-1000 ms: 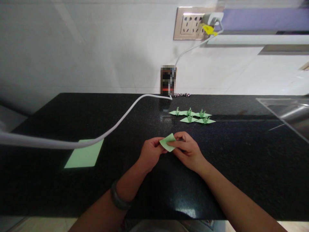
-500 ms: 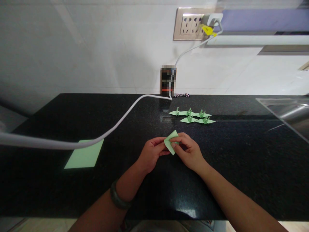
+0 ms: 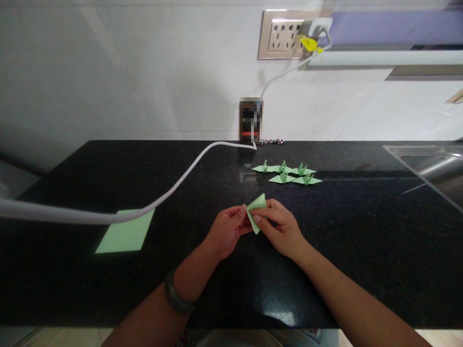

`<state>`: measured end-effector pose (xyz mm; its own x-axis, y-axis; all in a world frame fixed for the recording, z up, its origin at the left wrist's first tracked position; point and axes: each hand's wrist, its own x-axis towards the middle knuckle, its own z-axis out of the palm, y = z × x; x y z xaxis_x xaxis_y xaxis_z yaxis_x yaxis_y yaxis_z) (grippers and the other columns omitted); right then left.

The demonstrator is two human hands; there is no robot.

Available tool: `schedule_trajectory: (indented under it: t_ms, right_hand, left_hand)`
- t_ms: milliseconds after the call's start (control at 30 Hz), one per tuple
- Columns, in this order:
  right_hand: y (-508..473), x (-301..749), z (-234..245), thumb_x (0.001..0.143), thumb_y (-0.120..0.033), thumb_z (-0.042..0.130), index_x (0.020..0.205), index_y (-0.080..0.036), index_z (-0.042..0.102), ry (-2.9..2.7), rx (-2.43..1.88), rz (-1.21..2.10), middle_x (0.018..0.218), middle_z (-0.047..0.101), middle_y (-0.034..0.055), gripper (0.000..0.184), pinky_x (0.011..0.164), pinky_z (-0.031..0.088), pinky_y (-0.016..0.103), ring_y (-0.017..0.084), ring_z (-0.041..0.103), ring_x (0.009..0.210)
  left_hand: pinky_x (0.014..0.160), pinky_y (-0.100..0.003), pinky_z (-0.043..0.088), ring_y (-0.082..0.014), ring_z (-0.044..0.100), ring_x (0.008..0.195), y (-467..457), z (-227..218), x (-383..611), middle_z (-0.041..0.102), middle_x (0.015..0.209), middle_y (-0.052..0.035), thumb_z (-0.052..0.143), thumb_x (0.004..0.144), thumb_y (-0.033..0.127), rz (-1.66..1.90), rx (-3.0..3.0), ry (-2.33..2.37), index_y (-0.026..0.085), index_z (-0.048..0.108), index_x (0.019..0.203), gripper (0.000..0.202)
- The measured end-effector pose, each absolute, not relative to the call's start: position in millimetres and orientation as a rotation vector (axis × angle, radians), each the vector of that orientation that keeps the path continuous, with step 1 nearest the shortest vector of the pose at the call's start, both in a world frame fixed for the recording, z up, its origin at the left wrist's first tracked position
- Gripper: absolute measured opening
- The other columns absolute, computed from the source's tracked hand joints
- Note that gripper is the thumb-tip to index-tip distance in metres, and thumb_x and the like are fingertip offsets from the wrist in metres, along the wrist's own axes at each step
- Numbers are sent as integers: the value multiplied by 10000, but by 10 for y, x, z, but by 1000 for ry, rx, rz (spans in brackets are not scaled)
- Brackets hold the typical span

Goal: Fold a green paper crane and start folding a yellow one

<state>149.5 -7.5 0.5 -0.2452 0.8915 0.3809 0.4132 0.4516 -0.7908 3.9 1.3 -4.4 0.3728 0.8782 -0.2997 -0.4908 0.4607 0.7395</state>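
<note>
Both of my hands pinch a small folded piece of light green paper (image 3: 256,208) just above the black counter (image 3: 361,241). My left hand (image 3: 228,230) grips its left edge with thumb and fingers closed. My right hand (image 3: 280,229) holds its right side, fingers curled around it. A dark band sits on my left wrist. Beyond the hands, several finished green paper cranes (image 3: 287,174) lie in a cluster on the counter.
A flat green paper square (image 3: 125,231) lies at the left, crossed by a white cable (image 3: 173,188) running to a phone (image 3: 251,120) leaning on the wall. A wall socket (image 3: 282,34) holds a charger. A steel sink (image 3: 430,166) is at the right.
The folded paper has turned from lying flat and wide to standing more upright and narrow between my fingers. Both hands stayed in about the same place.
</note>
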Motion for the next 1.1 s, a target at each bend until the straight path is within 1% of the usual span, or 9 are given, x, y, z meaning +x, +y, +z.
schedule_trajectory:
  t_ms: [167,400,600,733,800,867,933,1033,1100]
  right_hand:
    - [-80,1499,6,787,-192,504,995,-271,622,-1879,-1092,677,827,512,33,252,652,470,280,141,527,765]
    - [-81,1491,-5,786,-211,507,1003,-268,614,-1899,-1127,711,826,488,32,249,651,470,283,140,511,763]
    - [-98,1481,23,793,-220,493,844,-220,643,-1878,-1132,741,793,491,31,158,656,461,280,138,508,751]
    - [-84,1475,-26,767,-231,527,759,-189,579,-1682,-1178,779,820,511,31,68,588,453,247,125,516,703]
    - [-64,1474,-70,744,-239,558,797,-196,526,-1525,-1219,809,800,522,18,76,541,443,230,114,509,648]
    - [-42,1477,-105,732,-242,572,898,-211,488,-1418,-1231,863,769,531,5,189,514,435,222,110,500,610]
    - [-28,1486,-118,745,-246,555,946,-211,497,-1429,-1228,898,770,547,11,212,529,438,228,117,508,621]
    - [-23,1502,-99,780,-249,502,813,-186,575,-1570,-1246,843,767,563,27,101,585,436,243,129,523,666]
    - [-25,1509,-82,795,-246,477,746,-177,583,-1620,-1264,795,750,564,27,136,597,427,244,129,523,670]
  left_hand:
    - [679,-281,455,-111,572,640,10,-45,40,617,699,-44,552,740,355,959,594,731,105,602,752,255]
    - [627,-245,448,-86,544,595,3,-62,36,596,673,-28,570,727,345,957,621,771,106,609,785,249]
    - [631,-252,454,-85,545,584,3,-42,36,596,639,-25,621,689,279,942,657,846,90,618,772,207]
    - [631,-272,463,-102,559,585,6,-37,49,611,634,-31,628,676,291,942,693,850,89,636,770,223]
    - [641,-287,469,-112,568,593,6,-47,54,620,640,-33,632,669,300,938,706,857,93,641,770,230]
    - [659,-301,473,-118,576,602,3,-61,59,628,654,-35,631,669,301,929,731,868,97,642,777,231]
    - [665,-311,477,-125,582,610,-3,-71,63,632,663,-38,627,672,299,916,768,890,97,638,783,230]
    - [656,-313,482,-135,587,623,-10,-72,67,632,664,-39,625,671,300,900,822,945,96,630,780,232]
    - [644,-305,484,-137,588,625,-13,-66,69,631,662,-36,626,666,302,895,853,978,98,626,772,229]
